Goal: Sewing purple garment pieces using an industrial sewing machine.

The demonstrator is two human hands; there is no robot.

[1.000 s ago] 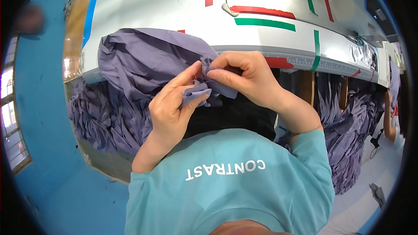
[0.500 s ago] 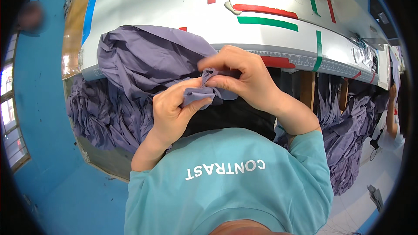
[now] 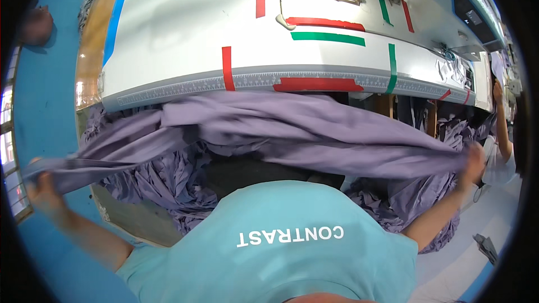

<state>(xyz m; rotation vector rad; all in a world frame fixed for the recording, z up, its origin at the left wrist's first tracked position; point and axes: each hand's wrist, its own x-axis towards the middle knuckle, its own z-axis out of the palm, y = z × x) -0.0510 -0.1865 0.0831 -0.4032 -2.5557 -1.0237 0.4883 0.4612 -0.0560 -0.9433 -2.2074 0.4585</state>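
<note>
Now purple cloth (image 3: pixel 303 129) stretched wide, long axis left to right across person's front, just below near edge of white worktop (image 3: pixel 185 39). Left hand (image 3: pixel 42 191) far out at left, closed on cloth's left end. Right hand (image 3: pixel 474 163) far out at right, closed on right end. Cloth spans between both hands, neither nearer middle. More purple cloth heaped below worktop (image 3: pixel 151 185). Red and green tape strips mark worktop.
</note>
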